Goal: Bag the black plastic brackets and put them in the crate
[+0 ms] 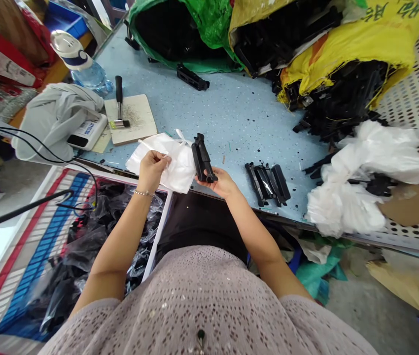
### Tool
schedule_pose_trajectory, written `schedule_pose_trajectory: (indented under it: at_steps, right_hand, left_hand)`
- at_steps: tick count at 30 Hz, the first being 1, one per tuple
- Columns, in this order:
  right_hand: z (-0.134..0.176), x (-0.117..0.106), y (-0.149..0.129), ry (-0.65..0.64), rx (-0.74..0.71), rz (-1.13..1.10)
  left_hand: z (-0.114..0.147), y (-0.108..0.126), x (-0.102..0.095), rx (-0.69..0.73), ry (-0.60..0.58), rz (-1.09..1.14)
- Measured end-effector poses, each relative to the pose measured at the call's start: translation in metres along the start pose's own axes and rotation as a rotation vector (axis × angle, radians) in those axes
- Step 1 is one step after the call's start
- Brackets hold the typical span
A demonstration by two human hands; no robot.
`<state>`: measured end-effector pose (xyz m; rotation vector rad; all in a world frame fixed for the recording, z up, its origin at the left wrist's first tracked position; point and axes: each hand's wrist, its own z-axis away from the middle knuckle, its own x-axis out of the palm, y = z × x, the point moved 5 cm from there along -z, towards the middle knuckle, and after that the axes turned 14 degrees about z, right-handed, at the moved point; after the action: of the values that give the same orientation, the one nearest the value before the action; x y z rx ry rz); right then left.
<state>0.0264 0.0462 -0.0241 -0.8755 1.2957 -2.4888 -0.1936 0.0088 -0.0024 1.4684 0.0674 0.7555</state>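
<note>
Near the table's front edge, my left hand [153,169] is closed, its thumb and fingers pinching a white plastic bag [180,165]. The bag lies flat and spreads between my two hands. In my right hand [221,183] are long black plastic parts [202,157], held by their near end and tilted slightly; they look like two side by side. The fingers wrap beneath them and are partly hidden. To the right, several similar black parts [267,184] lie in a row on the blue table [231,108].
A brush [119,98] rests on a pale board [146,116] at the left, near a water bottle [84,64]. Sacks of black parts, one green [217,29] and one yellow [387,39], stand at the back. Bunched white bags [346,207] lie right; a striped bin [47,246] sits lower left.
</note>
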Motion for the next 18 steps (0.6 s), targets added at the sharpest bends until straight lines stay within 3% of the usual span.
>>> schedule_pose_trajectory:
  at_steps: [2, 5, 8, 11, 16, 18]
  right_hand:
    - [0.007, -0.001, 0.001, -0.011, -0.01, 0.0]
    - [0.009, 0.012, 0.0, -0.084, -0.018, 0.022]
    - [0.005, 0.019, -0.003, -0.086, -0.013, 0.037]
    - [0.002, 0.012, -0.005, -0.024, -0.023, 0.015]
    - [0.005, -0.004, -0.001, -0.021, -0.044, 0.042]
    - [0.014, -0.01, 0.0, 0.019, -0.054, 0.072]
  left_hand:
    - [0.003, -0.001, 0.003, 0.076, -0.008, -0.132]
    - [0.009, -0.013, 0.019, 0.083, -0.082, -0.26]
    - [0.013, -0.021, 0.026, 0.021, -0.104, -0.196]
    - [0.014, -0.016, 0.017, 0.013, -0.074, -0.196]
    - [0.021, 0.008, 0.015, 0.364, -0.285, -0.802]
    - [0.026, 0.011, 0.019, 0.435, -0.32, -0.969]
